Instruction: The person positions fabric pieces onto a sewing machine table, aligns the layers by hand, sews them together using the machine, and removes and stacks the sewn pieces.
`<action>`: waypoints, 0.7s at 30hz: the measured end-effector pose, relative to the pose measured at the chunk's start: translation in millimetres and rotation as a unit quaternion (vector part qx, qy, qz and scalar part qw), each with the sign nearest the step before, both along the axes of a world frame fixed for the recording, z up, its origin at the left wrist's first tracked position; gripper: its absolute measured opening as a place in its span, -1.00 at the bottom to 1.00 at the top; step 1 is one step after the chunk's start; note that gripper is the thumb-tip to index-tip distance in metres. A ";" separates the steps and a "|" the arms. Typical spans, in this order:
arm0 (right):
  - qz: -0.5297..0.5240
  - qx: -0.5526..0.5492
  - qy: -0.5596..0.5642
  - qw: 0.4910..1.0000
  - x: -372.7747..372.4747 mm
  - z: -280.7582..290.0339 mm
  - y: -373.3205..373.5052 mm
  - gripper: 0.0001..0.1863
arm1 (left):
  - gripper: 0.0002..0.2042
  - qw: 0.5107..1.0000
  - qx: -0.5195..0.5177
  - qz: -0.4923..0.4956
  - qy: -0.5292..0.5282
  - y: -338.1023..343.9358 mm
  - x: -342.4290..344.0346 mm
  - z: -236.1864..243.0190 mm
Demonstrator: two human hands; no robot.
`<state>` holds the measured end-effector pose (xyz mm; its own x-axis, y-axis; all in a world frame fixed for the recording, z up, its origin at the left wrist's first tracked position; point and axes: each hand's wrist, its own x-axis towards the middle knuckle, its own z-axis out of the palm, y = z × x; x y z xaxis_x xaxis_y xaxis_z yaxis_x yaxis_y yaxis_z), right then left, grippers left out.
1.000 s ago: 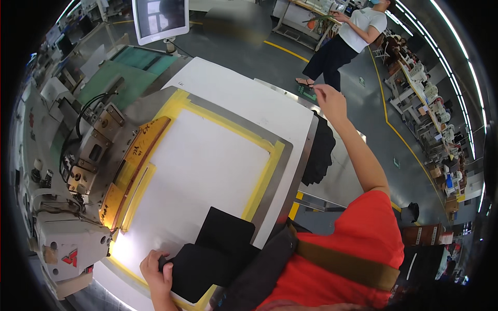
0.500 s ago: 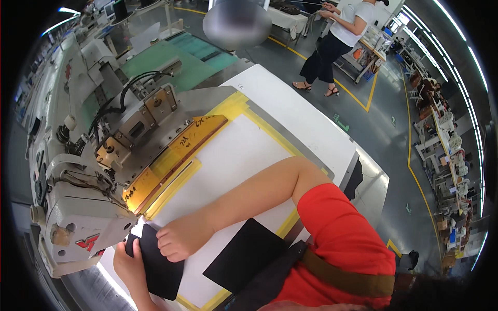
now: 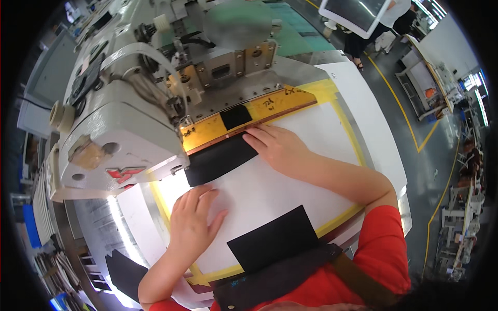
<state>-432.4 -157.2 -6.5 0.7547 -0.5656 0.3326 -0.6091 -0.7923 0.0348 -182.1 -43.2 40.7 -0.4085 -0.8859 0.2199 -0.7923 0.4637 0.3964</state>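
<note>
A black fabric-like panel [image 3: 223, 161] lies flat on the white board [image 3: 290, 189], its far edge against the amber clamp strip [image 3: 207, 136] of a sewing machine [image 3: 119, 124]. My right hand [image 3: 279, 149] rests with fingers stretched out at the panel's right end, fingertips by the strip's edge. Just in front of the panel's left end is my left hand [image 3: 193, 220], its fingers apart and nothing in them. A black square [image 3: 236, 117] shows on the strip; whether it belongs to the panel I cannot tell.
A second black panel [image 3: 275, 236] lies on the board close to my body. Yellow tape [image 3: 348, 124] borders the board. The machine's white head overhangs at left. A screen [image 3: 355, 15] stands at the back, with a person [image 3: 397, 13] behind it.
The panel has gone from beside the machine head to along the clamp strip. My left hand has come off it, and my right hand has opened from a curled shape. The view has turned left.
</note>
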 end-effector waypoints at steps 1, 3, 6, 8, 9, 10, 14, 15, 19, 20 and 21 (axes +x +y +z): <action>0.020 0.002 -0.008 1.000 3.0 2.0 6.2 -0.52 | -0.51 0.999 -0.014 -0.008 -0.033 -1.1 -3.9 0.6; 0.008 -0.034 0.068 0.997 6.7 5.7 19.6 -0.43 | -0.48 0.998 -0.031 0.014 -0.052 -6.8 -9.4 -7.0; 0.040 0.098 -0.002 0.994 10.4 4.0 31.8 -0.32 | -0.45 0.995 -0.054 0.027 -0.075 -10.6 -10.3 -14.0; 0.032 0.095 -0.001 0.995 10.6 4.7 27.1 -0.29 | -0.47 0.986 -0.136 -0.016 -0.094 -10.5 -9.7 -16.4; 0.023 0.094 0.001 0.995 10.5 3.7 23.6 -0.25 | -0.44 0.984 -0.132 -0.021 -0.114 -15.6 -11.7 -17.1; 0.023 0.097 0.001 0.995 10.8 3.6 22.0 -0.25 | -0.44 0.985 -0.129 -0.021 -0.114 -18.6 -14.7 -20.4; -0.008 0.095 -0.002 0.995 8.3 2.6 15.0 -0.24 | -0.30 0.993 -0.063 0.015 -0.098 -30.6 -18.6 -32.9; -0.012 0.084 0.003 0.996 7.9 1.7 13.8 -0.23 | -0.29 0.993 -0.060 0.016 -0.101 -34.3 -18.4 -33.4; -0.006 0.091 0.005 0.996 7.9 5.9 24.4 -0.22 | -0.24 0.992 -0.054 0.020 -0.108 -41.9 -21.6 -33.0; 0.005 0.103 0.005 0.995 9.1 5.4 25.3 -0.22 | -0.24 0.993 -0.054 0.019 -0.107 -43.4 -22.1 -32.8; 0.013 0.117 0.005 0.993 9.4 4.7 26.6 -0.22 | -0.23 0.993 -0.048 0.024 -0.108 -45.0 -23.1 -32.6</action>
